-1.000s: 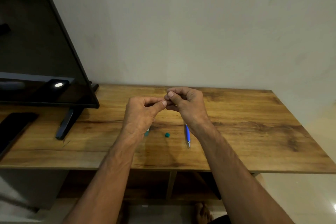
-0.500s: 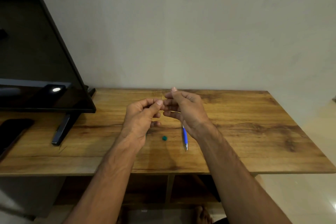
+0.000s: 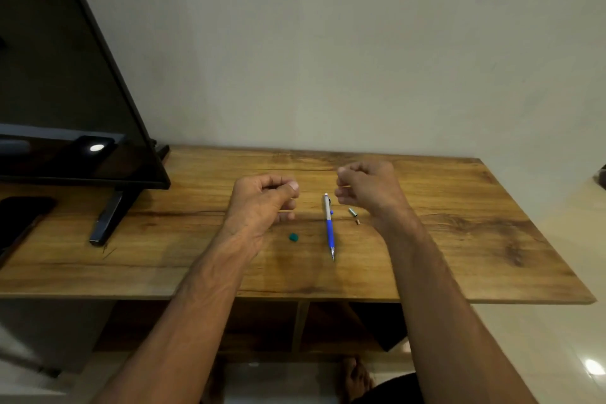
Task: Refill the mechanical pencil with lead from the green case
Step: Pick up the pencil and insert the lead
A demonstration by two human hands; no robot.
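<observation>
Head view. We list from the hands outward.

1. Left hand (image 3: 262, 203): above the table (image 3: 459, 239), fingers curled inward, thumb laid against the forefinger. We cannot tell whether anything sits inside the curl.
2. Right hand (image 3: 367, 190): well apart from the left, fingers curled, thumb and forefinger drawn close. We cannot tell whether they pinch anything.
3. Mechanical pencil (image 3: 329, 226): flat on the wood between the two hands, held by neither. It has a silver upper barrel and a blue grip, with its tip towards us.
4. Small green cap (image 3: 293, 237): on the wood, left of the pencil, near the left wrist.
5. Small silver cap (image 3: 353, 212): right of the pencil, with a tiny pale piece (image 3: 358, 222) just beside it.
6. Dark screen (image 3: 65, 108): far left, on its stand foot (image 3: 108, 220).
7. Flat black slab (image 3: 23, 213): at the left edge.
</observation>
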